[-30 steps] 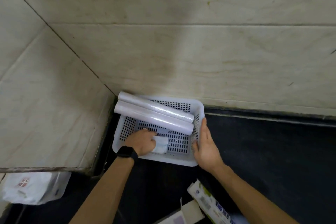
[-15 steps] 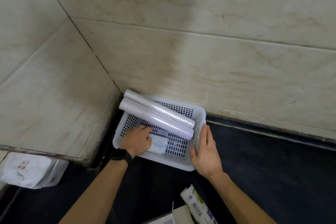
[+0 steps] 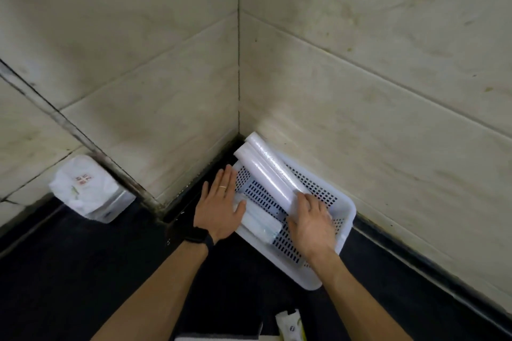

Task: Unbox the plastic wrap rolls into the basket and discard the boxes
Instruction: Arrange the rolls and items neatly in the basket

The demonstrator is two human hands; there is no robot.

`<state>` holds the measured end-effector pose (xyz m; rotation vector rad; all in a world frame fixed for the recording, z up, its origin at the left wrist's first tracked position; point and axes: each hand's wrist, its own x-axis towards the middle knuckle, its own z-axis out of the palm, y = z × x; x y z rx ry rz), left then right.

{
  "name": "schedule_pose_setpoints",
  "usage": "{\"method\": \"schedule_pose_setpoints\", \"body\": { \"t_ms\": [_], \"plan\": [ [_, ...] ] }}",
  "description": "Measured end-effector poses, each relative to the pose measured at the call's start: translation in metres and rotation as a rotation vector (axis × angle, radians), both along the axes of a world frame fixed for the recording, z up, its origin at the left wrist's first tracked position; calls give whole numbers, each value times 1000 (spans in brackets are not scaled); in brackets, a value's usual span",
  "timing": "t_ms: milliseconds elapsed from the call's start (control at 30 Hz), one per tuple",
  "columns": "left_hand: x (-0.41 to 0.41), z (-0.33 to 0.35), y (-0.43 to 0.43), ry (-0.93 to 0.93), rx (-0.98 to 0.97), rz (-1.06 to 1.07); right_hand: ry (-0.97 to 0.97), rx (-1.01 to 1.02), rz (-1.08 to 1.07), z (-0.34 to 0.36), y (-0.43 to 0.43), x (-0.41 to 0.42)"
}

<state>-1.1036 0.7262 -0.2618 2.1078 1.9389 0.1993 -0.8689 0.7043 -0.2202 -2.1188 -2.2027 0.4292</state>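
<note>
A white perforated basket sits on the dark counter in the tiled corner. Two long plastic wrap rolls lie side by side along its far edge, their upper ends sticking out over the rim. A shorter white wrapped roll lies near the basket's left rim. My left hand, with a ring and a black watch, rests flat and spread on the basket's left edge beside that short roll. My right hand lies palm down inside the basket, fingers on the lower end of the long rolls.
Tiled walls close the corner behind and to the left. A white plastic package stands at the left past a wall edge. A box end and another pale edge show at the bottom of the view.
The view has swung left, so the basket now sits diagonally. My left hand has let go of the short roll and flattened on the rim. My right hand moved from the basket's outer side onto the long rolls.
</note>
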Motion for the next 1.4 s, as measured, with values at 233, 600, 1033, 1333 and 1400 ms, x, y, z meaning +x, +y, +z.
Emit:
{"method": "schedule_pose_setpoints", "body": {
  "t_ms": [233,600,1033,1333,1400],
  "plan": [
    [1,-3,0,17,17,9,-83,-19,-24,-14,-1,-6],
    [9,40,42,-105,69,36,403,126,-111,9,-19,23],
    [38,64,117,-901,-129,461,476,225,-188,52,-23,55],
    [6,65,95,-1075,-196,551,289,148,-79,35,30,47],
    [3,62,93,-1131,-235,584,255,120,-64,28,37,44]
  ]
}}
